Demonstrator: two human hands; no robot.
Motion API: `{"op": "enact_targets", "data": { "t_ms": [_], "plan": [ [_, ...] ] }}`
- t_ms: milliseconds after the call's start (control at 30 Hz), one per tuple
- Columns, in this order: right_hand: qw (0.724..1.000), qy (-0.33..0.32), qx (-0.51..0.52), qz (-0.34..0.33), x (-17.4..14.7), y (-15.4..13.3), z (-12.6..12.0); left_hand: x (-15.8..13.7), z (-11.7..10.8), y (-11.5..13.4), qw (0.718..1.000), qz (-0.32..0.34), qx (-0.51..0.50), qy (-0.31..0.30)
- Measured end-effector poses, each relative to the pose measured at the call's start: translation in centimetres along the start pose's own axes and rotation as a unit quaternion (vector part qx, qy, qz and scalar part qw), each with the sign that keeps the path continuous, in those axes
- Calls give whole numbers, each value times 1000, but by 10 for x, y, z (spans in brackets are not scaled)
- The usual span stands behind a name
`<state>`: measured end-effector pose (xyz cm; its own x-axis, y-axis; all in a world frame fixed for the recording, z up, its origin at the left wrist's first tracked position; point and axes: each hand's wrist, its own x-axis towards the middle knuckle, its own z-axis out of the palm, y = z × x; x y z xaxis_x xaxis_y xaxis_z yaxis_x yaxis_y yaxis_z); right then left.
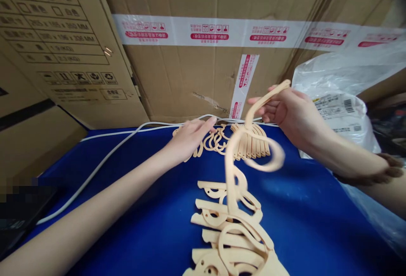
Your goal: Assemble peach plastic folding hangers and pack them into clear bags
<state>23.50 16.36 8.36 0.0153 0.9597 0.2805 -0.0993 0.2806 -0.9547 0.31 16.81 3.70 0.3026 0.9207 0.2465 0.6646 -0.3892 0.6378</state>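
Note:
My right hand point(287, 113) is raised at the right, closed around one end of a beige plastic hanger point(231, 153). The hanger has two curved arms and a round loop, which is blurred by motion; its lower end hangs over a pile of like hangers point(237, 242) at the front. My left hand point(192, 138) reaches over small curved beige hooks point(211, 140) at the back of the table, thumb stretched out and nothing visibly held. Some of its fingertips are hidden. Between the hands, a row of beige arm pieces point(252, 145) lies side by side.
Everything lies on a blue table surface point(152, 221). A white cable point(104, 164) runs along its back and left side. Large cardboard boxes point(177, 81) stand behind it. A clear plastic bag with labels point(336, 107) sits at the right, and a dark object point(28, 212) is at the left.

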Motion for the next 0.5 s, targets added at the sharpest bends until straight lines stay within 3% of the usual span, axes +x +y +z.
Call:
{"op": "enact_targets", "data": {
  "t_ms": [67, 133, 167, 233, 300, 400, 467, 500],
  "plan": [
    [999, -3, -22, -49, 0, 0, -4, -3, 0, 15, 979, -40, -171, -102],
    [990, -41, -98, -94, 1, 1, -12, -4, -3, 26, 914, -106, -356, -161],
    [981, -70, -147, -108, 2, 1, -15, -4, -6, 30, 881, -134, -422, -169],
    [948, -121, -264, -129, 1, 2, -21, -4, -9, 37, 847, -163, -480, -161],
    [888, -150, -403, -161, -2, 3, -21, -4, -10, 42, 839, -174, -488, -165],
    [749, -127, -607, -234, -9, 3, -13, -4, -7, 48, 835, -168, -485, -199],
    [659, -117, -696, -262, -14, 5, -8, -5, -4, 50, 817, -158, -509, -221],
    [627, -122, -722, -264, -16, 6, -6, -6, -3, 50, 802, -157, -529, -230]
  ]
}}
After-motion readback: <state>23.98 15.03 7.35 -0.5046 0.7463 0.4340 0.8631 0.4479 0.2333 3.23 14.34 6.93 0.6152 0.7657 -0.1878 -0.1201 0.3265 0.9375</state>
